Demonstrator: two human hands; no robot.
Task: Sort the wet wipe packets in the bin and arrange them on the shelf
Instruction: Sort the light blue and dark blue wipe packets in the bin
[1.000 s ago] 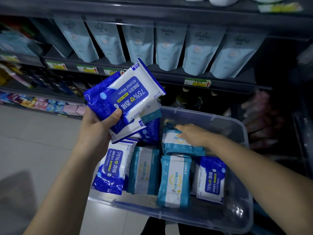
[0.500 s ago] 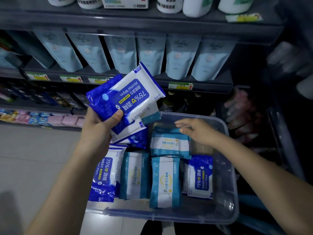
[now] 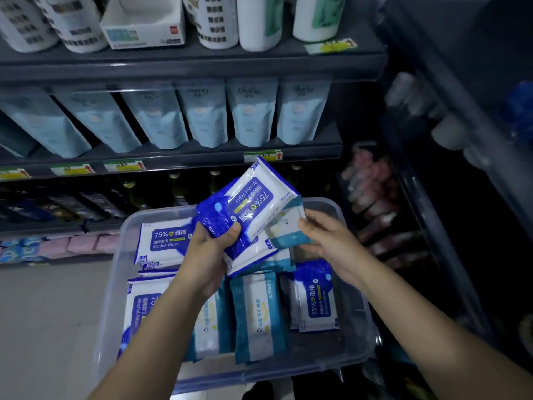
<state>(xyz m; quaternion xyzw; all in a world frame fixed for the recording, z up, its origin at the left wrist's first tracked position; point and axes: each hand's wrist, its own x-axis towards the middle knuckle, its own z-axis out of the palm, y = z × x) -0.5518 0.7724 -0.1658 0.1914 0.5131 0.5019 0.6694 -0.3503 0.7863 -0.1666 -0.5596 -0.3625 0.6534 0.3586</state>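
Your left hand (image 3: 212, 255) gripped a fanned stack of packets (image 3: 253, 251) above the clear bin (image 3: 114, 272). Its thumb curled over the top blue packet (image 3: 253, 202), which read "75%" and "Alcohol Wipes" upside down. Your right hand (image 3: 331, 246), at three o'clock of the stack, pinched the edge of a teal packet (image 3: 290, 226) tucked under the blue one.

More lay in the bin below: a second blue packet (image 3: 164, 241) at ten o'clock, printed "75% Alcohol Wipes", a loose teal packet (image 3: 256, 313) at six o'clock and a third blue packet (image 3: 317, 298) at four o'clock. Your forearms covered parts of others.

At twelve o'clock the dark shelf (image 3: 196, 157) carried a row of pale blue pouches (image 3: 251, 114), their blurred lettering perhaps "Giving". Yellow price tags (image 3: 262, 155) sat on its front edge. White canisters (image 3: 217, 21) and a white box (image 3: 144, 24) stood on the tier above. Grey floor (image 3: 43, 327) showed at eight o'clock.
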